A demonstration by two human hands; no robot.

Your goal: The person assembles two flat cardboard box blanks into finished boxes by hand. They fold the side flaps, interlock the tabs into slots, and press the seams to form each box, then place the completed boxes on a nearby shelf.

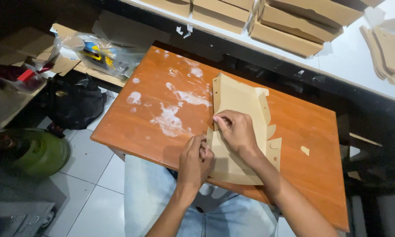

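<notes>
At far left, a green round container (39, 151) sits on the white tiled floor (92, 193), with a black bag (74, 101) just behind it. Above the bag, a clear plastic bag (103, 55) with blue and yellow contents lies on flat brown cardboard (64, 61).

An orange-brown wooden table (302, 166) fills the middle, its left half smeared with white patches (171, 118). On it lies a tan cardboard blank (239, 98), partly folded, with one side wall upright and small tabs along its right edge; its near end overhangs the table edge above the person's jeans (224, 215).

The left hand (196, 160) sits at the blank's left edge, fingers curled narrow and pinching the cardboard. The right hand (234, 131) lies flat-curled on top of the blank, fingertips pressing its left fold, and covers the middle of the sheet. A small tan scrap (305, 150) lies on the table to the right, well apart.

Behind the table, a white shelf (351, 57) carries a stack of folded tan boxes (294, 22), plain and unlabelled as far as can be seen. At far right, loose flat blanks (388, 55) lie fanned on the shelf.
</notes>
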